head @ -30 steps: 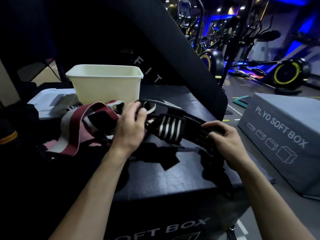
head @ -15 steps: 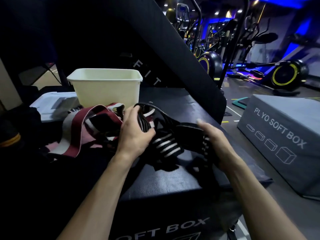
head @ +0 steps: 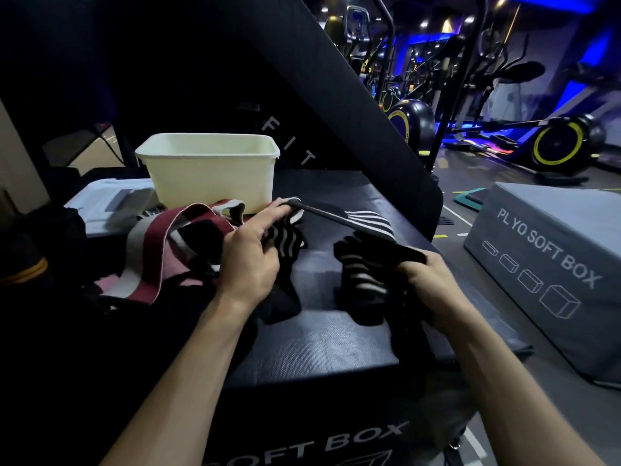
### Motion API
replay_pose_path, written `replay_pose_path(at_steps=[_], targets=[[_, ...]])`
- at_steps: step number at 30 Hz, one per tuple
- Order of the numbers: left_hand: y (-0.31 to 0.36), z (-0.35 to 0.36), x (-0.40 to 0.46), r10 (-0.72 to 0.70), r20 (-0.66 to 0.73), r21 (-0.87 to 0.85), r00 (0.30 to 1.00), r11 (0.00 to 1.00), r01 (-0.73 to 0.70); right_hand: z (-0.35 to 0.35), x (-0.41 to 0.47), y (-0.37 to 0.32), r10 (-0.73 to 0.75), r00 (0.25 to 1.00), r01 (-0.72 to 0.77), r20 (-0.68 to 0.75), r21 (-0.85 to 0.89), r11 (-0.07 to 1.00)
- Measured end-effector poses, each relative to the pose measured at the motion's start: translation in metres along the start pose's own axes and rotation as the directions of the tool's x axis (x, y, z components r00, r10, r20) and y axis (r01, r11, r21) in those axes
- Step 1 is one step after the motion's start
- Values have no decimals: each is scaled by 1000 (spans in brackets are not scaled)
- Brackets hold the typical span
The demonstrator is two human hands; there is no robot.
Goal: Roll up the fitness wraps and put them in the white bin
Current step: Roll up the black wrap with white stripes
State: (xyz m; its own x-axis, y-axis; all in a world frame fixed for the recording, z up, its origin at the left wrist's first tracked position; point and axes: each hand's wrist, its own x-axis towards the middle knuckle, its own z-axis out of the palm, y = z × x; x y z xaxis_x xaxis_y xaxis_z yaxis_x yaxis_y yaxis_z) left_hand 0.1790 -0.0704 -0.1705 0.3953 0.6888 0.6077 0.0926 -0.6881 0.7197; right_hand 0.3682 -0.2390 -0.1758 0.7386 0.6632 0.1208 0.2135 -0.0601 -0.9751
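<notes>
The left hand (head: pixel 250 260) has its fingers curled round one bunched end of a black wrap with white stripes (head: pixel 366 222), its forefinger stretched forward along the strap; the right hand (head: pixel 431 282) grips the other bunched end, fingers closed over the dark cloth, so that a taut length of the wrap runs between the two hands and above the worktop (head: pixel 336 334); nothing about this wrap looks rolled as yet, and I judge the step in hand to be straightening it out before the rolling starts; just to the outer side of the left hand lies a maroon and grey wrap (head: pixel 151 250), loose and looped, touching other dark cloth whose shape I cannot make out in the gloom; beyond the left hand, a little past its fingertips, stands the white bin (head: pixel 208 176), upright on the far part of the worktop, and from this angle its inside is hidden, so I cannot tell whether any wrap is in it; as far as can be judged, most of the task is left: at least two wraps to roll and to drop in the bin; well off beyond the right hand sits a grey soft box (head: pixel 551 264) on the floor.
</notes>
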Motion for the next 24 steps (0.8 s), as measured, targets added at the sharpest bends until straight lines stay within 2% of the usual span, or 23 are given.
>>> replay_pose_path(at_steps=[2,4,6,8,13,15,17,19,21,24], targets=[[0,-5,1,48,38,5,998,999,-48,-10,1,2,21,999,-20,-47,16,1000],[-2,-10,4,59,-7,60,998,996,-59,-12,1,2,21,1000,-21,-19,31,999],[-6,-16,10,24,-128,154,991,988,-5,-12,2,3,31,999,-33,30,74,997],[-6,-18,11,-44,-185,227,982,970,87,-13,1,3,38,995,-50,91,133,990],[-6,-13,12,-146,-32,304,989,941,149,-12,-8,-3,-135,956,131,261,33,991],[-6,-15,11,-89,55,471,995,881,52,-11,-6,-4,-218,941,234,260,-32,972],[0,-14,6,47,156,593,987,795,-131,-10,-4,-7,-276,923,314,269,-110,943],[9,-7,2,233,292,553,927,750,-363,-8,-3,-11,-355,879,435,319,-228,871],[15,1,-2,364,395,438,843,732,-521,-3,-4,-15,-433,807,568,402,-325,757],[23,10,-3,384,448,355,807,753,-555,6,-5,-22,-524,678,733,516,-414,540]])
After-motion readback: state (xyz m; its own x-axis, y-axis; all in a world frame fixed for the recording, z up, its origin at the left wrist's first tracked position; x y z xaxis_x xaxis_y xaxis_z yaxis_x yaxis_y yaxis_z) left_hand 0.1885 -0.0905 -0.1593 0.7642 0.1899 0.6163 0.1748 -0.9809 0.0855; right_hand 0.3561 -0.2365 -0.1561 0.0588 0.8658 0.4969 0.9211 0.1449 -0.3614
